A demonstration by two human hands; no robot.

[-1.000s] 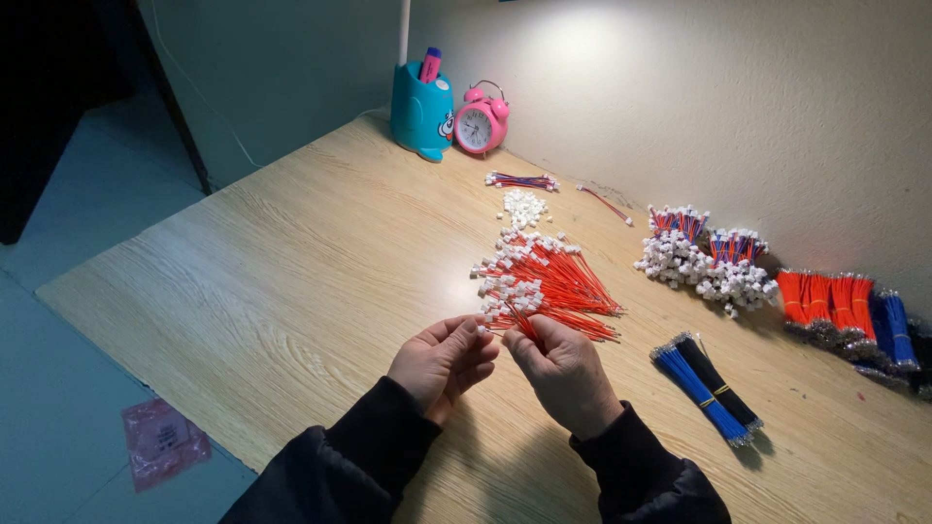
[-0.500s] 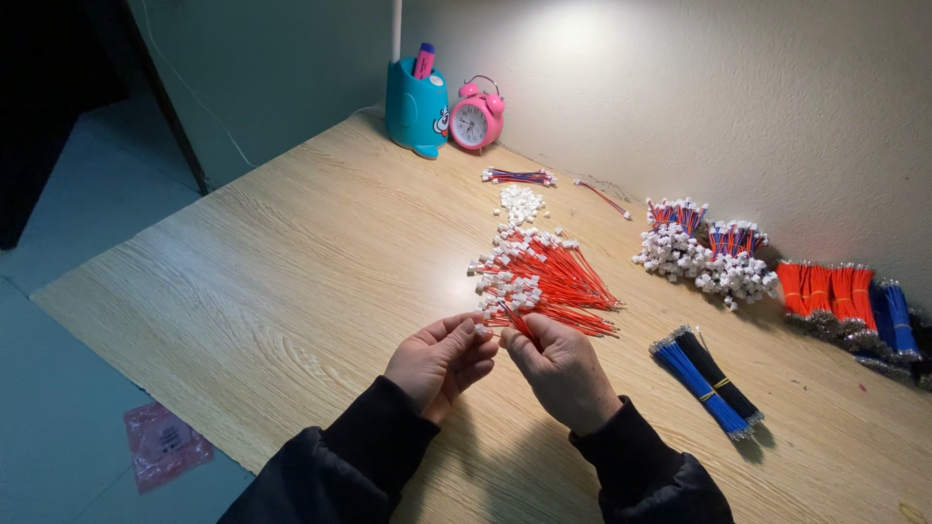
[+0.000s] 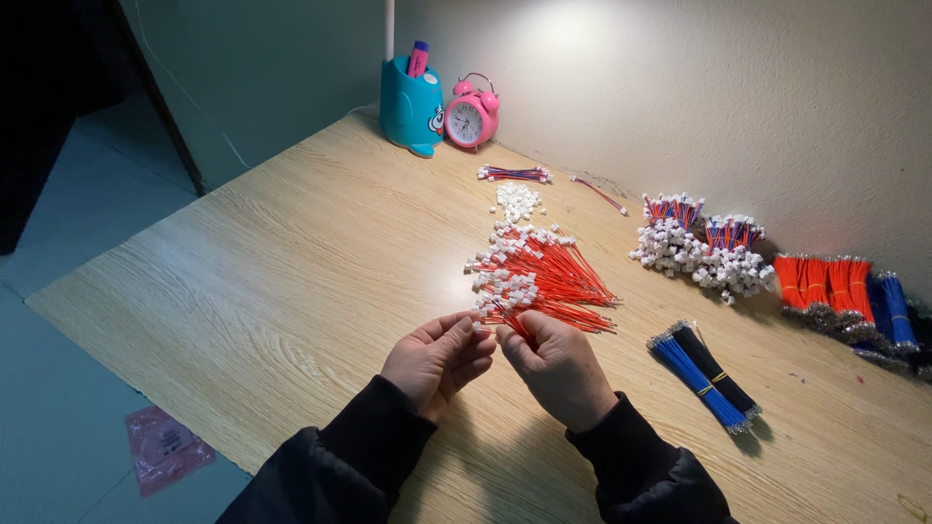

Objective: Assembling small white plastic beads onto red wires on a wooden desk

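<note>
Fingers of our left hand (image 3: 433, 361) and right hand (image 3: 555, 367) pinch one red wire (image 3: 508, 321) together, finished wires (image 3: 544, 277) fanned just beyond, loose white plugs (image 3: 516, 201) farther out.

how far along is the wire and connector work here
Done: a fan of red wires with white connectors lies ahead of the hands. In hand: the left hand and right hand pinch one red wire between them. Left: a small pile of loose white connectors and bare bundles of red wires.
</note>
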